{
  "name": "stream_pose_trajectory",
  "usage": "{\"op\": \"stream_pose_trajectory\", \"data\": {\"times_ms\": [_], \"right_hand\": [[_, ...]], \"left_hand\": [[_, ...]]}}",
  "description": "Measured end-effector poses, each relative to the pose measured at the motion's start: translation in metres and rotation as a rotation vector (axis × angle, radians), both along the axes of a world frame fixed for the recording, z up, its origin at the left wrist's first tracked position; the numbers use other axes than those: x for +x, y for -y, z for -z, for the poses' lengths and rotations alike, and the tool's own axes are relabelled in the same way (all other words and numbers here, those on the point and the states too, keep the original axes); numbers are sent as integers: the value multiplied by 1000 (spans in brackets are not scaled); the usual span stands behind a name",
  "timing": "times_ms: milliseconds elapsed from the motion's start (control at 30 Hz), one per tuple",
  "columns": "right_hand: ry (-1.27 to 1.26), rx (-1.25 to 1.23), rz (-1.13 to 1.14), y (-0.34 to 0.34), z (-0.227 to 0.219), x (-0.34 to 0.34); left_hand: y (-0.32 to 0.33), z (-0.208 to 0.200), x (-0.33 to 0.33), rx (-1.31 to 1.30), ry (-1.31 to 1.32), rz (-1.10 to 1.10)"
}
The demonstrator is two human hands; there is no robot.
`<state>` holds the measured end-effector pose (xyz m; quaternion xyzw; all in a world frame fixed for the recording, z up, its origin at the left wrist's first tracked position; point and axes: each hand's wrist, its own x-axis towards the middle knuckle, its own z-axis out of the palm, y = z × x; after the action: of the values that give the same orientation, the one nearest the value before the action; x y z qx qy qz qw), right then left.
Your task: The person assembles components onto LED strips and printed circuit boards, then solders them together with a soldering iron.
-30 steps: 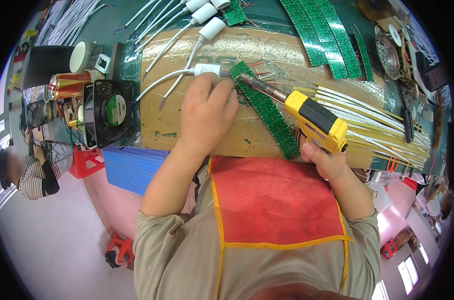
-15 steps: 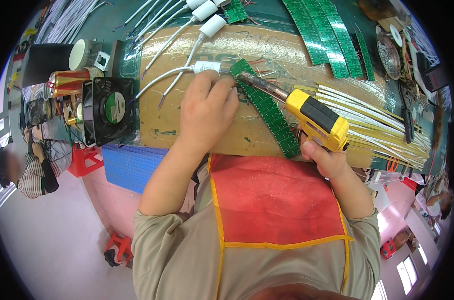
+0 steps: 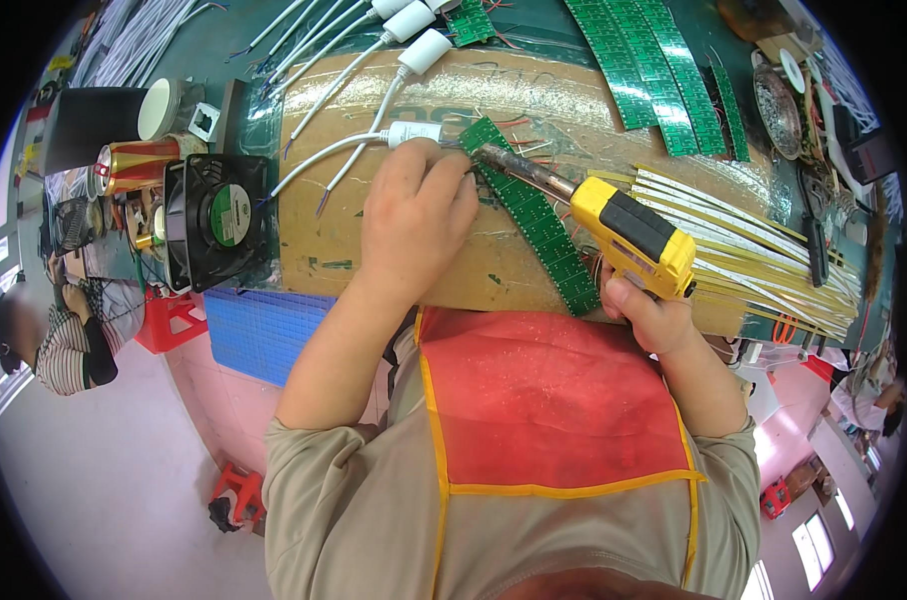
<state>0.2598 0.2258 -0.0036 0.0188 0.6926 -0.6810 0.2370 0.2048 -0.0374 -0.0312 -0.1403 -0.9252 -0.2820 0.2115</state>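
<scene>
Left hand curled, right hand clenched

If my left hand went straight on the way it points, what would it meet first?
Most likely the nearest white cylinder, just ahead of your left hand; whether they touch is unclear.

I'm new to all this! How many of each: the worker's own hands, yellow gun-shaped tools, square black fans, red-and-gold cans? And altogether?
Left hand and right hand: 2
Yellow gun-shaped tool: 1
Square black fan: 1
Red-and-gold can: 1
Total: 5
</scene>
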Motion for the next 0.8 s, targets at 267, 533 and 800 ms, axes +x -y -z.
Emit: {"op": "stream_pose_trajectory", "data": {"times_ms": [267,533,800], "right_hand": [[134,-169,102,-3,0,0],[120,-158,71,-6,1,1],[132,-181,61,-9,5,2]], "left_hand": [[-1,1,-1,4,-3,-1],[0,0,0,19,7,-1],[-1,-3,-3,69,43,-1]]}}
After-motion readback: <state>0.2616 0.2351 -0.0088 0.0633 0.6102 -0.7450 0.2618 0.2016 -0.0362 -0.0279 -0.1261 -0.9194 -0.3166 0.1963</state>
